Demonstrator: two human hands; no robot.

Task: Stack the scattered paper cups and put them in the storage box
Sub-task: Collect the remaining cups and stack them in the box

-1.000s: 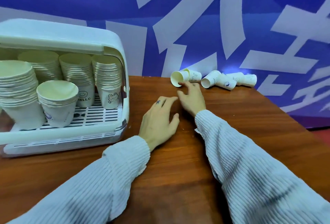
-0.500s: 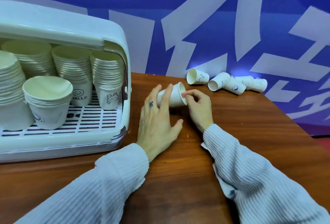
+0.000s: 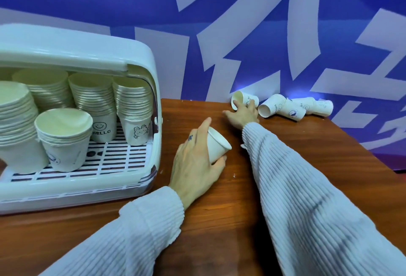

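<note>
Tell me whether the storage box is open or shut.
Open. The storage box has its front cover raised under the top, so the cup stacks on the slatted tray show directly, nothing covering them.

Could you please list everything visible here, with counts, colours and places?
storage box: one, white, open-fronted, left on the table
cup stacks: five, cream, inside the box
held cup: one, white, in the left hand
lying cups: about five, white, along the far edge, leftmost under the right hand
table: one, brown wood
wall: blue, white shapes
left hand: gripping the cup
right hand: reaching to the far cups
</note>
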